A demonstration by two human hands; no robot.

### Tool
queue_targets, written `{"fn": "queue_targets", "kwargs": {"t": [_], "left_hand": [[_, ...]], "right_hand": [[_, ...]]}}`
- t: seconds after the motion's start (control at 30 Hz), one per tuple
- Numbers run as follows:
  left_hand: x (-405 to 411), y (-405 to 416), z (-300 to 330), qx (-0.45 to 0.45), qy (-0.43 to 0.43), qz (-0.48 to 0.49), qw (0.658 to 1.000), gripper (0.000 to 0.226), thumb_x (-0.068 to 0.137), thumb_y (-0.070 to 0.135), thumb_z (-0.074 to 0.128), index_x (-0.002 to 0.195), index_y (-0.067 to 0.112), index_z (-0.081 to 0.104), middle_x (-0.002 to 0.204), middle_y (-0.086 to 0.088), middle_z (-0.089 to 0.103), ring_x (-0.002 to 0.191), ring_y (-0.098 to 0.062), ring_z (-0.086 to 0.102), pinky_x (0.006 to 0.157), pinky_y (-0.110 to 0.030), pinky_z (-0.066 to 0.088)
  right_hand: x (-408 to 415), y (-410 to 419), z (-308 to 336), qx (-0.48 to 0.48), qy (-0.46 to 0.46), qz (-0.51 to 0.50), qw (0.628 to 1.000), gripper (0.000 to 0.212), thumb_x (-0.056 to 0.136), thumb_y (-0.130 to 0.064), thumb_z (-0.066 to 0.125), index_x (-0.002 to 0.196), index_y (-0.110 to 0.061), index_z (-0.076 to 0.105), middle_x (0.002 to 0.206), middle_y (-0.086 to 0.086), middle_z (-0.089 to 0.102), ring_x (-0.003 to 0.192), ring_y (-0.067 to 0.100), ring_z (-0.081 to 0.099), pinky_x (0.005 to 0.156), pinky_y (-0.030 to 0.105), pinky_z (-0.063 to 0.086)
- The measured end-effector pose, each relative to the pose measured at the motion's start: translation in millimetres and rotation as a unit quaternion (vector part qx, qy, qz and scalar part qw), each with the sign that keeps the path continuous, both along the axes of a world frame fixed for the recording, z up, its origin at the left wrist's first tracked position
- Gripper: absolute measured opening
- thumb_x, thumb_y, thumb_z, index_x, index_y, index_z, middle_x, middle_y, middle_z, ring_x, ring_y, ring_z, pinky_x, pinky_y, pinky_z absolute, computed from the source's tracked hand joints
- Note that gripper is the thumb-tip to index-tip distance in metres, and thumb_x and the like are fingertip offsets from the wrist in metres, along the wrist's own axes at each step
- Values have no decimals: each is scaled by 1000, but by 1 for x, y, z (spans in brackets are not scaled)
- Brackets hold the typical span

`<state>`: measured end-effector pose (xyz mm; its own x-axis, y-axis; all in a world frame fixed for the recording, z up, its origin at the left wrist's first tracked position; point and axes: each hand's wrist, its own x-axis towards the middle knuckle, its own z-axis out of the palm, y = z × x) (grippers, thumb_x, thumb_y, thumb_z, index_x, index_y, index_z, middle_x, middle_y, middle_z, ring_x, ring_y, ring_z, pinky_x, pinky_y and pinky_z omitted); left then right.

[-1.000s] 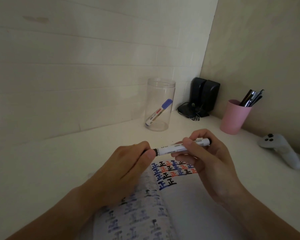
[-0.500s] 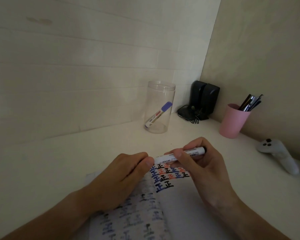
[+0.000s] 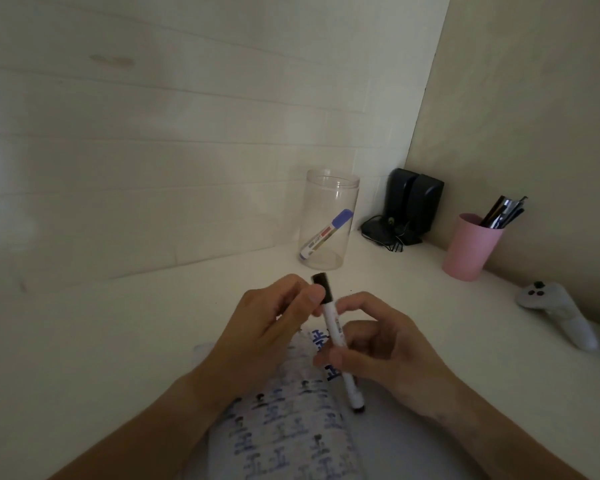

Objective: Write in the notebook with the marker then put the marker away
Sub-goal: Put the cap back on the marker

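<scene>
Head view, marker (image 3: 336, 332) in right hand (image 3: 392, 355) grip, left hand (image 3: 274, 323) on cap (image 3: 321, 287)

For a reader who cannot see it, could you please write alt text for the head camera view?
Two bare hands hold a white marker over an open notebook covered in inked marks: the right hand grips the barrel, tip down, while the left hand pinches its black cap end. Behind stand a clear jar holding a blue-capped marker and a pink pen cup.
</scene>
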<state>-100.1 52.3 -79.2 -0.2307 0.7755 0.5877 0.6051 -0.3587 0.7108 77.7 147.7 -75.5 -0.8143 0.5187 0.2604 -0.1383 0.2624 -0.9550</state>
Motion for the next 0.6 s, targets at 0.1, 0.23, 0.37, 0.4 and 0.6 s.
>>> {"fn": "queue_targets", "kwargs": {"t": [0.1, 0.23, 0.37, 0.4, 0.6], "left_hand": [[-4, -1, -1, -15, 114, 30, 993, 32, 103, 46, 34, 97, 28, 61, 73, 10, 61, 65, -11, 58, 60, -14, 42], [-13, -6, 2, -12, 239, 136, 961, 30, 103, 48, 38, 109, 29, 60, 80, 16, 52, 72, -4, 52, 70, -17, 40], [-16, -6, 3, 9, 265, 205, 942, 30, 104, 44, 40, 109, 24, 62, 87, 18, 43, 76, -3, 47, 73, -23, 39], [-17, -6, 3, 5, 267, 214, 940, 32, 104, 45, 38, 109, 24, 62, 87, 18, 43, 77, -6, 50, 74, -25, 40], [-22, -4, 1, -15, 278, 253, 927, 37, 103, 47, 34, 106, 23, 63, 83, 12, 54, 79, -14, 60, 74, -29, 41]], "right_hand": [[0, 3, 0, -40, 4, 3, 999, 67, 84, 7, 69, 142, -22, 52, 109, 27, 73, 91, 34, 73, 81, 47, 59], [-5, 11, 20, -36, 14, -85, 996, 71, 89, 7, 64, 144, -34, 46, 104, 22, 74, 88, 41, 75, 71, 44, 62], [-33, 36, 81, 20, 101, -222, 970, 42, 99, -7, 55, 138, -18, 44, 94, 16, 78, 87, 30, 78, 77, 40, 64], [-42, 45, 98, 40, 127, -256, 957, 38, 100, -10, 56, 136, -15, 44, 93, 12, 78, 87, 26, 79, 78, 38, 64], [-96, 97, 148, 191, 189, -413, 870, 34, 90, -16, 65, 119, -15, 47, 90, 3, 76, 71, 16, 77, 69, 34, 63]]}}
